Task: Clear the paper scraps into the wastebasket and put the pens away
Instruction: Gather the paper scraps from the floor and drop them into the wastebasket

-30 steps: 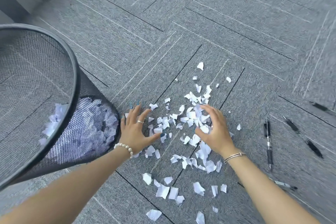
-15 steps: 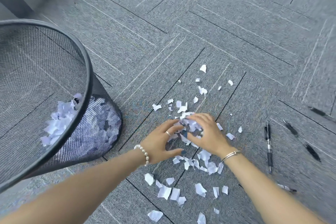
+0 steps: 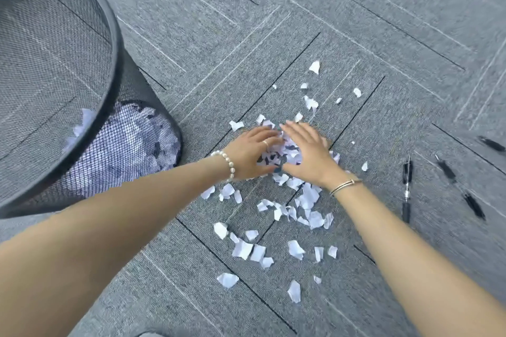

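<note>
White paper scraps [image 3: 304, 200] lie scattered over the grey carpet. My left hand [image 3: 250, 154] and my right hand [image 3: 306, 153] are cupped together around a gathered heap of scraps [image 3: 279, 154], fingertips nearly touching at the far side. A black mesh wastebasket [image 3: 117, 44] stands at the left with scraps in its bottom. Black pens lie at the right: one [image 3: 406, 189] close to my right wrist, another [image 3: 460, 189] farther right, a third [image 3: 491, 143] near the edge.
Loose scraps [image 3: 246, 249] lie between my forearms, and a few [image 3: 315, 67] sit beyond my hands. Grey carpet tiles [image 3: 356, 8] stretch away at the top.
Both hands have swept inward from apart to cupped together, bunching the middle scraps into a heap between them. The view has shifted slightly toward the basket.
</note>
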Demonstrator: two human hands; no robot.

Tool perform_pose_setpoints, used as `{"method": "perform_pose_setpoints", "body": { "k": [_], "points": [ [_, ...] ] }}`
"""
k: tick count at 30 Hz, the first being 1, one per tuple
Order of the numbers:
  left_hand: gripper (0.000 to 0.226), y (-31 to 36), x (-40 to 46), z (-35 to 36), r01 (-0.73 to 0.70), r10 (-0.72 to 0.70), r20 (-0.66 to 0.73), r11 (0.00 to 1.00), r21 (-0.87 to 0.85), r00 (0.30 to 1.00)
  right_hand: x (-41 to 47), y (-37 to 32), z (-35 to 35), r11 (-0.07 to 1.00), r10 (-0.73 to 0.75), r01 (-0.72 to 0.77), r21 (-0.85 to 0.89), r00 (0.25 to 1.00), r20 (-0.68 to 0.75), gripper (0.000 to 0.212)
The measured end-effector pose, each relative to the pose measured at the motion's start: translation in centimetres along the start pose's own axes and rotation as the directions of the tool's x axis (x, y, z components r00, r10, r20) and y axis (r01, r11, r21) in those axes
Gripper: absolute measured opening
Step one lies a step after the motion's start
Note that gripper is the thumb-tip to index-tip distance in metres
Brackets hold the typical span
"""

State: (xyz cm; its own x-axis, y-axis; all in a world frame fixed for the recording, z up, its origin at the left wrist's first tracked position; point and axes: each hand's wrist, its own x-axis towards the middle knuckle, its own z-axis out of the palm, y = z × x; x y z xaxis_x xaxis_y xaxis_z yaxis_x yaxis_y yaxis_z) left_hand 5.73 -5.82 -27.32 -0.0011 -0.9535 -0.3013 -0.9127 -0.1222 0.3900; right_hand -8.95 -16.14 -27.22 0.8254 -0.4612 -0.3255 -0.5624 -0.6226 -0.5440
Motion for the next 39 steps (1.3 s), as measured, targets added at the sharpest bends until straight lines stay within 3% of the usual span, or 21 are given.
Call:
{"method": "perform_pose_setpoints", "body": {
  "k": [4, 9, 12, 17, 22, 25, 31, 36, 39],
  "points": [
    [0.037, 0.4, 0.2, -0.4, -0.069, 0.065, -0.075, 0.996, -0.057, 0.995, -0.7, -0.3, 0.0, 0.999, -0.029, 0.028, -0.019, 0.998, -0.057, 0.070],
    [0.078, 0.5, -1.3, 1.2, -0.066, 0.066, -0.014, 0.997, -0.033, 0.998, -3.4, 1.5, 0.6, 0.995, -0.049, 0.043, -0.088, 0.996, -0.074, 0.073],
    [0.084, -0.1, -2.3, 2.2, -0.079, 0.076, 0.073, 0.996, 0.048, 0.994, -4.2, 2.7, 1.5, 0.992, 0.009, -0.024, -0.121, 0.992, -0.125, 0.086],
    [0.046, 0.9, -2.4, 2.9, -0.092, 0.091, -0.022, 0.995, -0.029, 0.996, -4.4, 2.7, 2.8, 0.995, 0.037, -0.051, -0.088, 0.989, -0.146, 0.086],
    [0.034, 1.4, -2.7, 4.3, -0.024, -0.002, -0.169, 0.988, -0.152, 0.986, -4.2, 2.0, 3.6, 0.999, -0.043, 0.035, -0.042, 0.976, -0.214, 0.061],
    [0.024, 2.1, -2.4, 4.1, 0.027, -0.079, -0.238, 0.977, -0.212, 0.968, -4.0, 1.5, 4.2, 0.999, 0.008, 0.002, 0.037, 0.966, -0.260, 0.048],
    [0.023, 2.8, -1.8, 3.4, 0.095, -0.148, -0.216, 0.966, -0.239, 0.965, -3.2, 0.1, 4.4, 0.998, 0.052, -0.037, 0.053, 0.944, -0.327, 0.029],
    [0.018, 3.2, -2.0, 2.6, 0.114, -0.219, -0.230, 0.911, -0.396, 0.948, -3.4, -0.6, 4.2, 0.986, 0.108, -0.063, 0.156, 0.948, -0.298, 0.028],
    [0.022, 2.8, -1.9, 1.5, 0.198, -0.312, -0.175, 0.859, -0.472, 0.934, -3.4, -0.7, 3.3, 0.962, 0.178, -0.107, 0.252, 0.943, -0.280, 0.030]
  ]
}}
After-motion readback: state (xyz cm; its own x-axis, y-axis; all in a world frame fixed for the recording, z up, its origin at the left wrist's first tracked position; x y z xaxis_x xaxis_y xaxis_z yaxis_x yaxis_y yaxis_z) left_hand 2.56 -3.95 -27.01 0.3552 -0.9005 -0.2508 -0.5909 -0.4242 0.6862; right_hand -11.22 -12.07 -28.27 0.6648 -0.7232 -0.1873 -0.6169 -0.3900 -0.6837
